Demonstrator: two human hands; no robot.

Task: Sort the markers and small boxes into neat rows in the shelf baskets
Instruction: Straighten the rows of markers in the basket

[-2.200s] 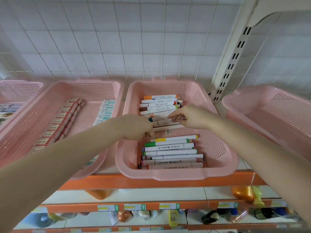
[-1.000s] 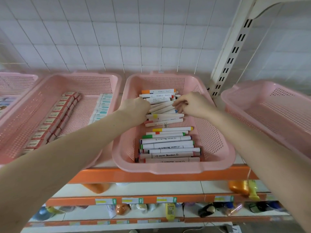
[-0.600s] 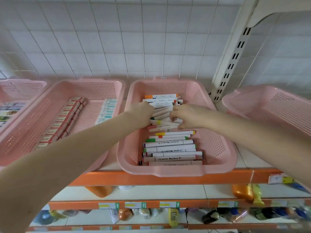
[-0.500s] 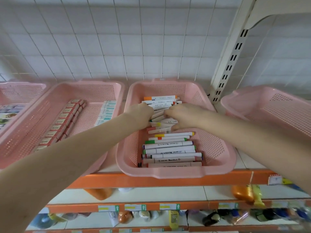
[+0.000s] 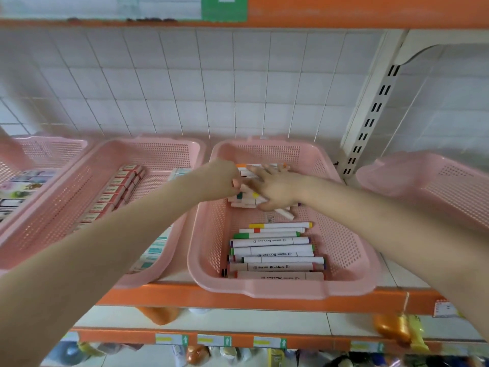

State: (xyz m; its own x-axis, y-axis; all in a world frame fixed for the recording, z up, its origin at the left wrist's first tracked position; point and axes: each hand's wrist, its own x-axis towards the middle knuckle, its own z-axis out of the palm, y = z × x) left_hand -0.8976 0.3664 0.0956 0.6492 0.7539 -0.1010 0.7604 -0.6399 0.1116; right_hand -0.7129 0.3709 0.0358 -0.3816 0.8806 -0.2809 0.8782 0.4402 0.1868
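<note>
The middle pink basket point(image 5: 285, 290) holds white markers. A neat row of markers point(image 5: 275, 250) lies at its front. A loose, crooked pile of markers point(image 5: 246, 200) sits in the middle, and a few more markers point(image 5: 244, 166) lie at the back. My left hand point(image 5: 221, 178) has its fingers curled onto the left ends of the loose pile. My right hand point(image 5: 276, 187) lies flat on the pile with straight fingers reaching toward the back markers. The left pink basket point(image 5: 158, 149) holds a row of small red boxes point(image 5: 113, 192) and a row of teal boxes point(image 5: 156, 250).
An empty-looking pink basket point(image 5: 434, 181) stands at the right and another basket point(image 5: 53, 147) with printed packs at the far left. A white slotted upright point(image 5: 370, 115) rises behind. The orange shelf edge point(image 5: 185, 298) runs in front, with small goods on the shelf below.
Both hands moved the loose pile toward the back of the basket, leaving a bare gap behind the front row. My right hand has flattened out over the pile. The camera tilted up.
</note>
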